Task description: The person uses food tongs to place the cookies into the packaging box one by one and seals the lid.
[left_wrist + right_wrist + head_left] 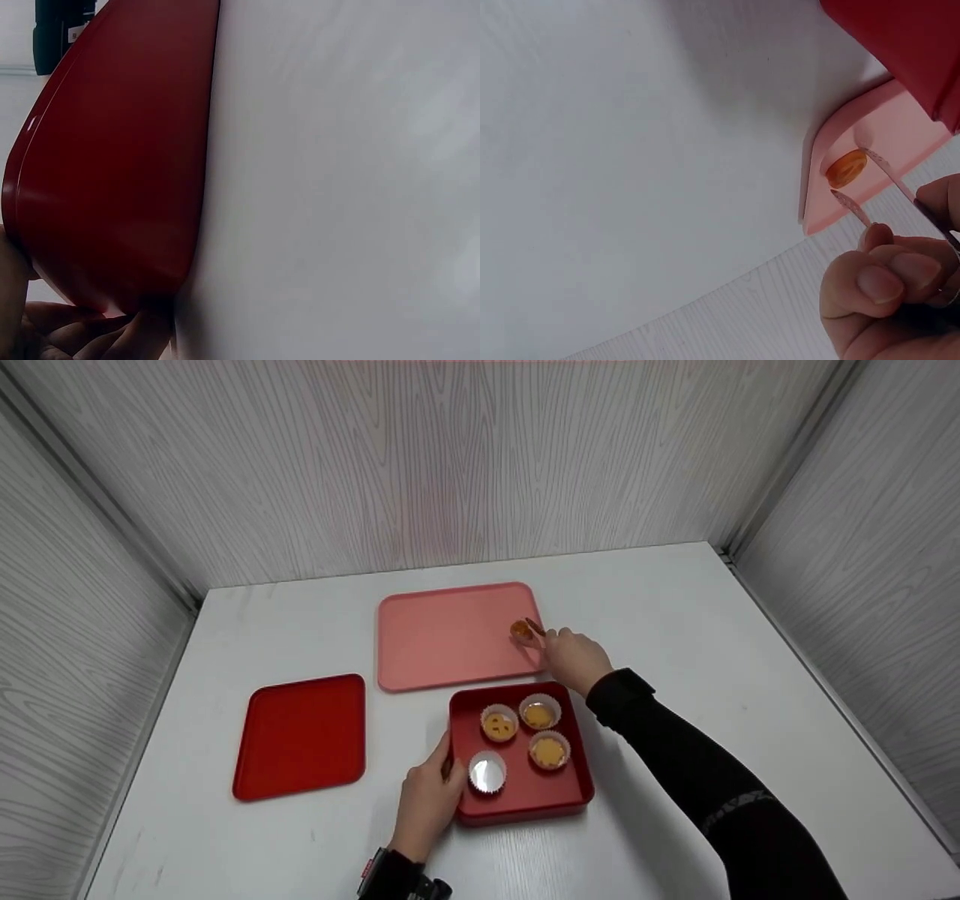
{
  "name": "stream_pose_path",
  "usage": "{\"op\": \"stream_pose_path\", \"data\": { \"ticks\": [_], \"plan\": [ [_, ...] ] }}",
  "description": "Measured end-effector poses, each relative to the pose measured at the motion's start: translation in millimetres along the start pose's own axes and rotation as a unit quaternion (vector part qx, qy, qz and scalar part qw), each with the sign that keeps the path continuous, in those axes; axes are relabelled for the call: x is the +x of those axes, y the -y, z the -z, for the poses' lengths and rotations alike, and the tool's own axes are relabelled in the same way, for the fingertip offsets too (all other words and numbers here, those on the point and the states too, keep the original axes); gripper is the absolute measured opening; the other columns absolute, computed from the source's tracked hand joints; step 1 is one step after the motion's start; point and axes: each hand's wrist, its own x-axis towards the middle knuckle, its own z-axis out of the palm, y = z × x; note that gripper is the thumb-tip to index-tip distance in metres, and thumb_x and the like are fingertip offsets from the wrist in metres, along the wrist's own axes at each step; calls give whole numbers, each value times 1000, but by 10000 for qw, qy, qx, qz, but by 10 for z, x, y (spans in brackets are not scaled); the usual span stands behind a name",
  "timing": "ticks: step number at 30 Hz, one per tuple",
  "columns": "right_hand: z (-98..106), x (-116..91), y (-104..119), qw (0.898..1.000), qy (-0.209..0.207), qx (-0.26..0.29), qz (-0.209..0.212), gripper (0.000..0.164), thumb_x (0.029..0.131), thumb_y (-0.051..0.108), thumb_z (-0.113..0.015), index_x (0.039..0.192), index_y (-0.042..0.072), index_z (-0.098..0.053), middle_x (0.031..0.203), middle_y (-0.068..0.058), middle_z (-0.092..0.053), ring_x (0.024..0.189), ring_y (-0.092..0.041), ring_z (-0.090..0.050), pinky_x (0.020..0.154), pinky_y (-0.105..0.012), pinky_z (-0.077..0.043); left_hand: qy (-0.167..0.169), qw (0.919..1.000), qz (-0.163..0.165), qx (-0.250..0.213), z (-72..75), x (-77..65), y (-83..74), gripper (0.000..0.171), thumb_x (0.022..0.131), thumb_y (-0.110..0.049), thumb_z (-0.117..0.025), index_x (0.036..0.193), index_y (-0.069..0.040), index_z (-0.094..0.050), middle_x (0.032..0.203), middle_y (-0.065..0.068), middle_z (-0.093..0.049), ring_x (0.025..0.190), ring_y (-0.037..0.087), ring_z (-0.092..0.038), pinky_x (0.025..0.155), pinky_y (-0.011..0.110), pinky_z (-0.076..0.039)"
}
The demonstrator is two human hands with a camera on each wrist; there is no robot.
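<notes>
My left hand [431, 802] grips the left wall of a deep red square box [521, 804], thumb by the rim; in the left wrist view its fingers [142, 330] curl at the box's corner. Inside stand white paper baking cups: three hold small yellow cookies, such as the one with holes [499, 727], and the front-left cup [487, 772] shows a bare shiny bottom. My right hand [576, 660] holds slim tweezers [891, 171], whose tips lie either side of a small round orange-brown cookie [847, 169] at the right end of a pink tray [450, 637].
A flat red square tray or lid [304, 739] lies to the left on the white table [712, 675]. The pink tray sits just behind the red box. Grey wood-patterned panels [450, 465] close off the back and both sides.
</notes>
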Motion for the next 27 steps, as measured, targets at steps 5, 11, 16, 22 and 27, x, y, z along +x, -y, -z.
{"op": "stream_pose_path", "data": {
  "ticks": [5,11,16,22,27],
  "plan": [
    [-41,5,15,9989,-37,389,-255,23,101,15,-60,99,-7,-66,85,-19,-65,74,-31,-68,65,-43,-57,-27,10000,-11,7,-11,4,10,55,99,-19,-59,152,-7,-49,78,9,-68,62,12,-39,66,34,-43],
    [-67,18,-27,9984,-77,485,-283,26,103,18,-60,95,-7,-65,84,-20,-65,77,-36,-68,68,-46,-58,63,9999,111,-18,-8,1,2,56,101,-23,-59,153,-8,-48,83,7,-71,66,12,-42,72,34,-46],
    [-69,53,-43,9990,20,350,-269,22,102,14,-60,101,-7,-65,89,-21,-66,81,-36,-69,71,-47,-58,82,9998,156,-31,-2,8,-4,56,101,-24,-58,154,-9,-47,88,8,-72,69,13,-43,73,35,-46],
    [-72,113,-52,9986,108,402,-329,21,98,15,-65,104,-5,-65,94,-21,-67,85,-37,-68,75,-48,-57,38,9999,144,4,-9,4,2,56,100,-23,-58,153,-9,-48,102,14,-74,73,14,-47,76,36,-46],
    [-75,147,-64,9983,105,436,-380,20,101,16,-62,103,-4,-66,92,-20,-68,84,-36,-69,74,-48,-57,-18,10000,57,25,-9,-5,4,55,100,-21,-59,152,-8,-49,114,18,-73,77,15,-50,77,37,-48]
  ]
}}
